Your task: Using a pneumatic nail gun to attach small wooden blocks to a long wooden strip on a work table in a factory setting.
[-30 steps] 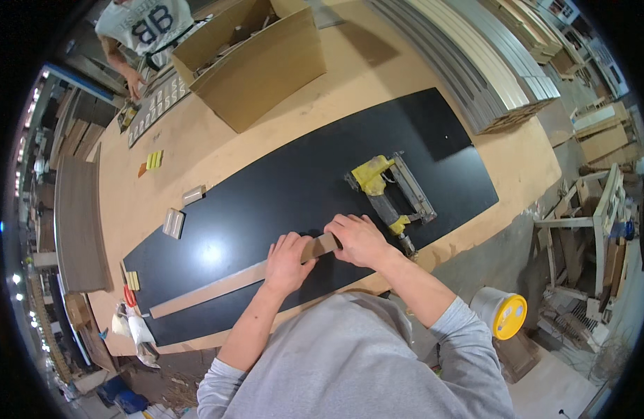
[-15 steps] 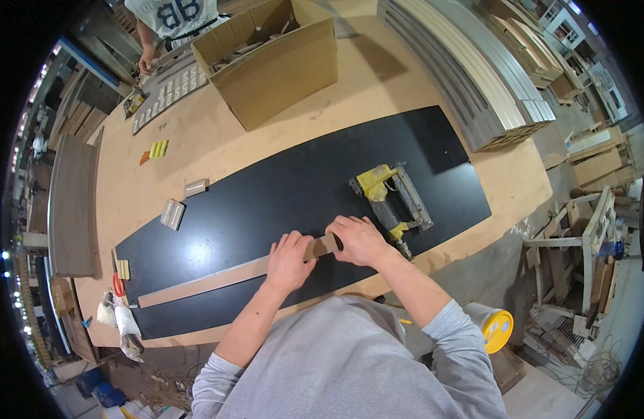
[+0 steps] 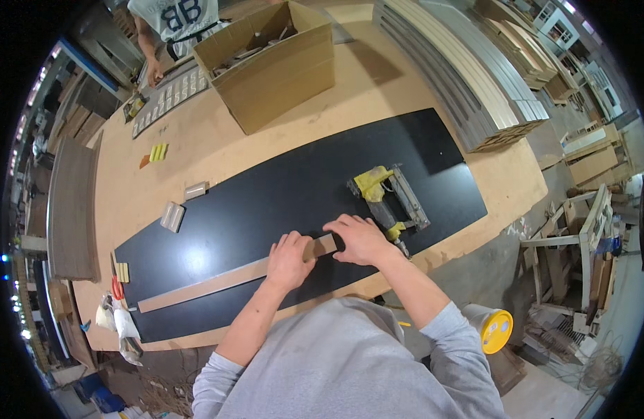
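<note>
A long, narrow brown strip (image 3: 217, 283) lies slantwise on a large black board (image 3: 280, 192). My left hand (image 3: 288, 262) is closed over the strip near its right end, thumb on the near side. At that end, my right hand (image 3: 360, 241) curls round the tip, fingers on the far side and thumb on the near side. A dark patch shows between thumb and fingers; I cannot make out what it is. Just beyond my right hand, a yellow and grey nail gun (image 3: 390, 199) rests on the board.
A cardboard box (image 3: 280, 87) with scraps stands at the far side of the table. Stacked long profiles (image 3: 468, 77) lie far right. Two small blocks (image 3: 172, 216), red-handled scissors (image 3: 117, 286) and plastic bags (image 3: 125, 322) are at left. Another person (image 3: 175, 28) stands beyond.
My hands stay around the strip's right end, with my right fingers slightly more raised. The view has shifted a little. The other person's hand has moved slightly.
</note>
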{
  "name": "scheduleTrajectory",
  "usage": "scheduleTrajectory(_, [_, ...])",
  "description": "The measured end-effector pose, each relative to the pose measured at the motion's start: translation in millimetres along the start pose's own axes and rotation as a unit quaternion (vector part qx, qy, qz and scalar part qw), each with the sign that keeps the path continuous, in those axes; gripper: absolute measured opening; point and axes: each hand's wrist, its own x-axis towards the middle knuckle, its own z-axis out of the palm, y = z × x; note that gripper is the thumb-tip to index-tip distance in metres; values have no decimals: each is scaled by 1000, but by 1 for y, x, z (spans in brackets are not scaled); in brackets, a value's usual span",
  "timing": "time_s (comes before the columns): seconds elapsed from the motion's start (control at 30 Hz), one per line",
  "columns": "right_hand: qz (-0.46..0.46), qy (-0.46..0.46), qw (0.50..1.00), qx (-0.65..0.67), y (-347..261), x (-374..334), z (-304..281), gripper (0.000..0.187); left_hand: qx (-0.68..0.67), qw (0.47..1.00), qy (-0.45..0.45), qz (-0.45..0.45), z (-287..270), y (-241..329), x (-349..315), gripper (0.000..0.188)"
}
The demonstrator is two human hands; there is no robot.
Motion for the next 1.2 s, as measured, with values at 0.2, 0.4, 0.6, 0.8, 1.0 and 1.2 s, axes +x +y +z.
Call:
scheduleTrajectory(0.2, [192, 295, 936, -15, 44, -8, -8, 56, -7, 1000, 6, 5, 0, 2, 2, 50])
scheduleTrajectory(0.4, [262, 248, 930, 62, 43, 20, -12, 85, -3, 1000, 8, -1, 2, 1, 2, 49])
scheduleTrajectory(0.6, [229, 220, 942, 103, 55, 21, -36, 101, -21, 1000, -14, -3, 3, -1, 2, 48])
scheduleTrajectory(0.8, [238, -19, 881, 408, 22, -16, -115, 94, -20, 1000, 15, 14, 4, -8, -3, 48])
scheduleTrajectory(1.0, [212, -148, 853, 454, -22, -25, -99, 65, -55, 998, 9, 18, 1, -9, -2, 47])
scheduleTrajectory(1.2, [207, -182, 902, 333, -47, -5, -88, 66, -31, 999, 18, 18, 11, -12, 0, 54])
